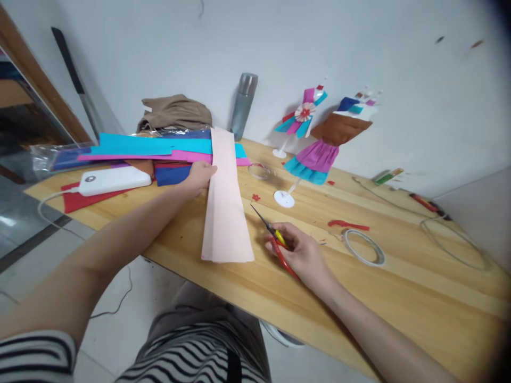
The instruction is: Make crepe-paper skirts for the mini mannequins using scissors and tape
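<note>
A long pale pink strip (227, 213), paper-like and creased lengthwise, lies across the table toward its front edge. My left hand (199, 178) grips its left edge around the middle, thumb on top; the other fingers are partly hidden. In my right hand (299, 247) is a pair of slim scissors (275, 232) with red and yellow handles. Their dark pointed blades look closed and aim at the strip's right side, apart from it. Turquoise sheets (136, 144) and magenta sheets (191, 156) lie stacked beyond my left hand, partly under the strip.
Two small dress forms in coloured outfits, one with a pink-and-turquoise skirt (315, 162), one with a rosette (304, 113), stand behind. A bottle (244, 106), white power bank (115, 182), tape roll (363, 247), red scrap (349, 225) and cable (451, 244) are around.
</note>
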Tool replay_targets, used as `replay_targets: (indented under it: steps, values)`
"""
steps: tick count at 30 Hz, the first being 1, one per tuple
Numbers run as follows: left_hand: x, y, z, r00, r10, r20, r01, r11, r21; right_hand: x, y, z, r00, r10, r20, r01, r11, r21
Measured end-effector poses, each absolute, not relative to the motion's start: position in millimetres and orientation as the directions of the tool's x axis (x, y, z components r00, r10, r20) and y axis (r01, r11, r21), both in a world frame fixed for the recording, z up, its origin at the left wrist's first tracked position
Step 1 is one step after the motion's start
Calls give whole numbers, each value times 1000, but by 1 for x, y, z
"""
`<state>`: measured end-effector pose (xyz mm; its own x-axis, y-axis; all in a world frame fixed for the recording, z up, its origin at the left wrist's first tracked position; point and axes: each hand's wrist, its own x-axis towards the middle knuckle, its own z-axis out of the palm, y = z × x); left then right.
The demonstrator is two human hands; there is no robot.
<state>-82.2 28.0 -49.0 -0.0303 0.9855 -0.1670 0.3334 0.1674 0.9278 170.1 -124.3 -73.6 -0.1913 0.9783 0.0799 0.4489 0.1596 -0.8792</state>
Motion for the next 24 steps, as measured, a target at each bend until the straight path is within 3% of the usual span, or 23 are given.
replay_targets:
  steps: [4,9,17,20,24]
  values:
    - [-82,24,-43,49,958,-281,129,273,953,172,-125,-74,-196,979,46,360,116,-926]
    - [-81,20,-43,39,937,-348,65,345,936,166,-128,-72,-196,981,11,208,53,-977]
    - [-83,22,-51,17,946,-323,9,323,946,151,-131,-70,-267,962,61,246,129,-961]
    - [-86,17,-42,152,915,-375,9,378,926,145,-129,-68,-272,960,70,272,146,-951]
    - [-83,6,-33,392,776,-494,148,477,867,136,-122,-70,-233,972,38,198,86,-976]
